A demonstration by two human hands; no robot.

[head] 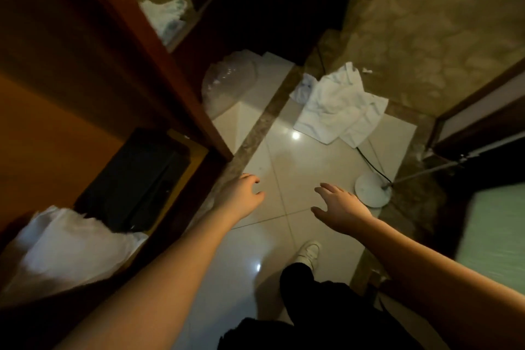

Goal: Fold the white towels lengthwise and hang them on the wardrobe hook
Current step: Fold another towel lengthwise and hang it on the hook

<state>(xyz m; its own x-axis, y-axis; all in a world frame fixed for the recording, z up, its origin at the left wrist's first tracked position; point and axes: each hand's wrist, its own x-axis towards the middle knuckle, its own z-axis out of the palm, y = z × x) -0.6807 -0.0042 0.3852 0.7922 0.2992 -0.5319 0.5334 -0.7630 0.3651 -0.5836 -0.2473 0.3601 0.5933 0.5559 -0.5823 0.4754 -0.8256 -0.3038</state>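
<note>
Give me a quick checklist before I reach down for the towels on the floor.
1. Left hand free: ok, open and holding nothing.
2. Right hand free: ok, open too.
3. White towels in view: ok, crumpled on the tiled floor ahead.
4. Towels clear of snags: not ok, a black cable runs under their edge.
5. Wardrobe hook located: cannot tell, none visible.

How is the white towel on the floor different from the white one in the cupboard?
The towel on the floor lies spread out and crumpled on the shiny tiles, in full light; the towel in the cupboard sits bunched in a heap on a wooden shelf, close to the left arm. The floor one lies ahead of both empty hands, left hand and right hand. Both are white, and neither is folded.
</note>
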